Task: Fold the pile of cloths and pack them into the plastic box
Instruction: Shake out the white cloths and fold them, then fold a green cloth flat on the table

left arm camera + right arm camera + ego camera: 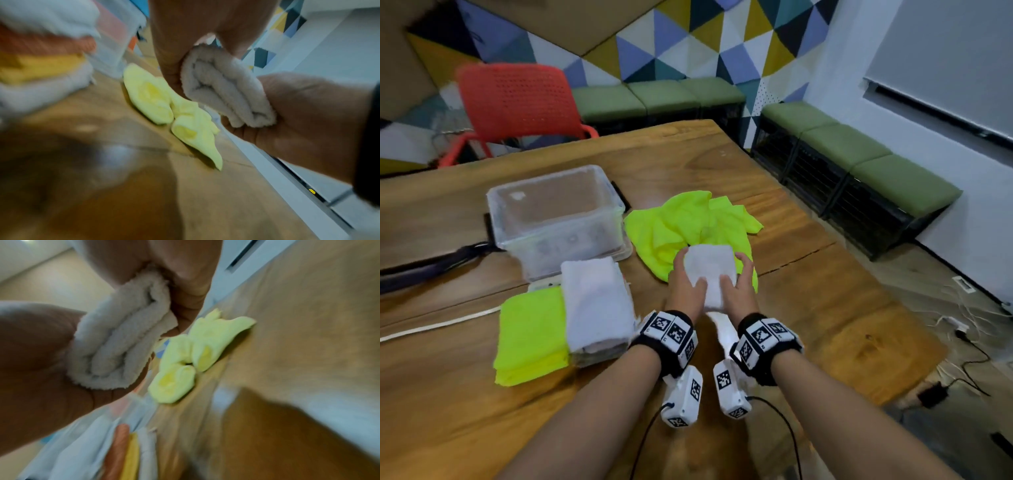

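We are gripping a folded white terry cloth [709, 274] between our left hand [686, 287] and right hand [736, 288], fingers curling round its edges, raised above crumpled neon-yellow cloths [681, 226], clear plastic box [558, 219] sitting beside on the wooden table [808, 308].

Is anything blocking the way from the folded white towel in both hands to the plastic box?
Nothing visible does. The white towel is held above the table, the plastic box stands open-topped to its left, and the folded stack sits nearer, off the line.
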Demonstrator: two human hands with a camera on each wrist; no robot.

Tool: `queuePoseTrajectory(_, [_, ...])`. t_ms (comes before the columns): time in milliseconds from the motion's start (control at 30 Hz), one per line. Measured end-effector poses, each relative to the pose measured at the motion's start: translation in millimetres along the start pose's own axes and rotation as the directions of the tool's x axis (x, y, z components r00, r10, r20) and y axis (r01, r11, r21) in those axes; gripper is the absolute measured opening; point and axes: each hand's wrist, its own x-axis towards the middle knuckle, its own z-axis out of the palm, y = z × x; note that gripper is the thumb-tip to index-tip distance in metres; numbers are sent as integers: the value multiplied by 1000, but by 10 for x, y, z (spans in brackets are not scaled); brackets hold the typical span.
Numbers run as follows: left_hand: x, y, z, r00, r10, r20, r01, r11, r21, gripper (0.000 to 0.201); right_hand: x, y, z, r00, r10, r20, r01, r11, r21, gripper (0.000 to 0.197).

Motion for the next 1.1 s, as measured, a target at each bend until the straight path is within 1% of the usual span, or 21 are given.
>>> queuePoseTrajectory(33, [4, 42, -94, 999, 47, -14, -45, 993, 105, 61, 24, -75, 85, 998, -56, 14, 56, 997, -47, 49])
queuePoseTrajectory(67, [-4, 47, -258, 996, 81, -46, -71, 979, 193, 57, 18, -163, 230, 992, -117, 55, 121, 988, -94, 50])
queuePoseTrajectory(100, [-31, 51, -448, 991, 100, -91, -77, 970, 231, 54, -1, -252, 401, 978, -177, 111, 191, 973, -127, 50])
queuePoseTrajectory(133, [-67, 63, -630, 987, 94, -127, -63, 971, 229, 51, -18, -322, 568, 963, -216, 160, 240, 959, -148, 50])
queuePoseTrajectory(167, [-107, 62, -811, 982, 95, -165, -56, 972, 226, 50, -39, -385, 742, 951, -232, 204, 267, 950, -160, 50])
queuePoseTrajectory(233, [-182, -3, -1172, 967, 70, -243, -15, 975, 223, 49, -116, -505, 1083, 932, -231, 280, 281, 947, -155, 49])
queuePoseTrajectory(333, [-302, -137, -1628, 949, 49, -312, 28, 971, 237, 49, -275, -634, 1517, 885, -225, 407, 310, 938, -155, 51])
queuePoseTrajectory(400, [-361, -248, -1859, 937, 11, -350, 81, 965, 248, 50, -388, -697, 1757, 866, -174, 468, 298, 932, -206, 53])
queuePoseTrajectory(500, [-430, -383, -2072, 932, -61, -358, 171, 943, 284, 50, -526, -745, 1991, 857, -103, 506, 256, 936, -242, 56])
queuePoseTrajectory(600, [-429, -538, -2163, 938, -78, -338, 203, 913, 353, 50, -602, -727, 2122, 848, -132, 514, 317, 902, -292, 54])
queuePoseTrajectory(667, [-401, -673, -2211, 942, -115, -314, 242, 882, 404, 50, -606, -674, 2206, 833, -131, 537, 370, 854, -365, 53])
queuePoseTrajectory(733, [-370, -803, -2246, 940, -154, -303, 289, 831, 474, 50, -578, -589, 2304, 828, -77, 556, 389, 792, -470, 52])
queuePoseTrajectory(767, [-360, -859, -2249, 937, -167, -307, 312, 793, 524, 50, -561, -552, 2345, 828, -35, 559, 394, 746, -537, 52])
queuePoseTrajectory(867, [-357, -992, -2208, 931, -163, -326, 353, 626, 696, 49, -523, -492, 2424, 813, 80, 577, 459, 521, -720, 50])
queuePoseTrajectory(900, [-363, -1042, -2187, 936, -146, -321, 344, 582, 737, 50, -513, -478, 2445, 808, 101, 581, 479, 462, -746, 49])
queuePoseTrajectory(933, [-373, -1094, -2167, 942, -133, -309, 330, 548, 769, 51, -506, -460, 2468, 800, 117, 588, 496, 422, -759, 50])
queuePoseTrajectory(1000, [-398, -1174, -2136, 948, -136, -288, 317, 510, 800, 52, -510, -433, 2504, 789, 143, 597, 512, 382, -769, 50])
queuePoseTrajectory(1100, [-388, -1124, -2149, 946, -130, -296, 321, 475, 819, 50, -493, -468, 2509, 770, 168, 616, 527, 377, -762, 51])
